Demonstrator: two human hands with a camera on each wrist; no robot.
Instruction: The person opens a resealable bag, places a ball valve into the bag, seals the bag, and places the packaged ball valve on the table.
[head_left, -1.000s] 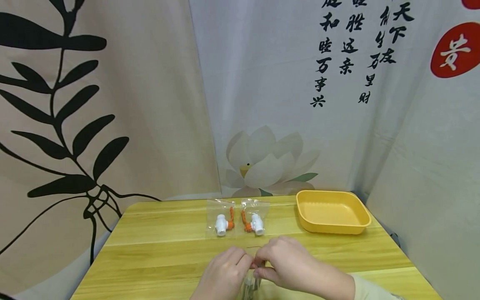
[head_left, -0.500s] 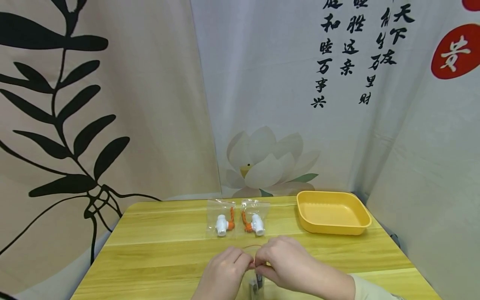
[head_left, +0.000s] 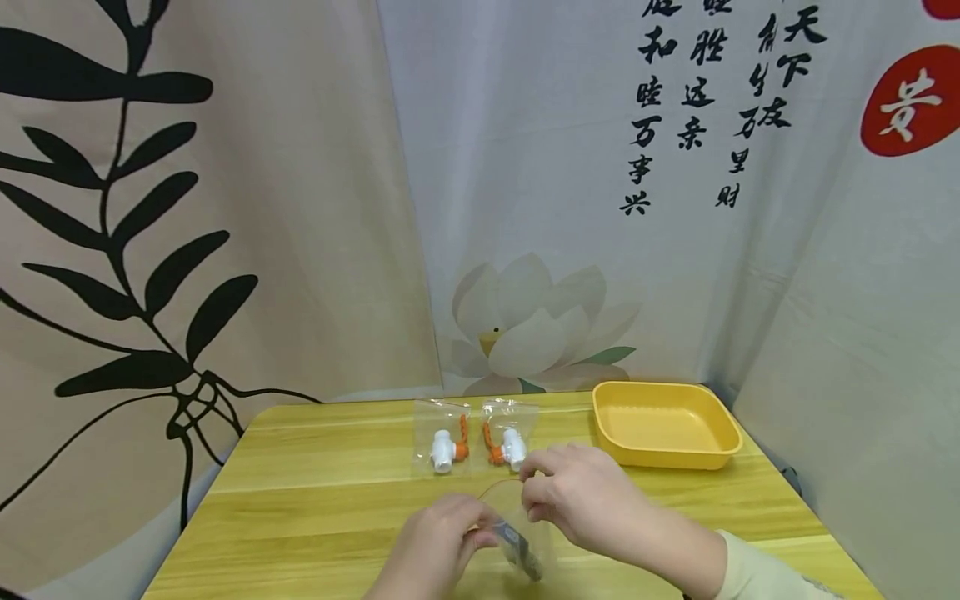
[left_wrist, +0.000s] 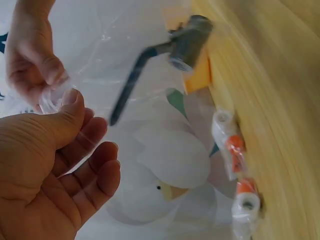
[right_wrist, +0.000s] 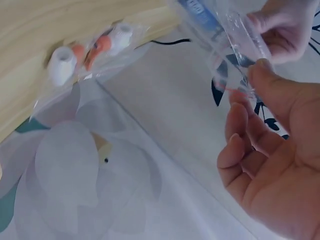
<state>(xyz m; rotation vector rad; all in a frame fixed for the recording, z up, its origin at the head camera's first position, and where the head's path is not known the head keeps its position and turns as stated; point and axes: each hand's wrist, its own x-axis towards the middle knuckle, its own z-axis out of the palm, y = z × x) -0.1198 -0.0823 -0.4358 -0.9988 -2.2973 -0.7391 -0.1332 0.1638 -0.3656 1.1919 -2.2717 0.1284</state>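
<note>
A clear zip bag (right_wrist: 245, 40) with a thin reddish line near its mouth hangs between my hands. Inside it lies a grey metal ball valve (left_wrist: 190, 44) with a long dark lever, tilted; in the right wrist view the lever (right_wrist: 199, 14) looks blue with white lettering. My left hand (head_left: 442, 542) pinches the bag at one side, thumb against fingers. On the other side my right hand (head_left: 585, 504) pinches the bag's upper edge between thumb and index finger, its other fingers loosely bent. In the head view the valve (head_left: 519, 552) shows below and between the hands.
Two white plastic valves with orange handles, the left one (head_left: 443, 451) and the right one (head_left: 514, 448), lie bagged at the table's back. A yellow tray (head_left: 667, 458) stands back right on the wooden table (head_left: 300, 525). Behind hangs a printed curtain (head_left: 315, 208).
My hands were close together at the bag's mouth. My right hand has moved up and right, away from the left, spreading the bag; the valve in it has swung to a slant.
</note>
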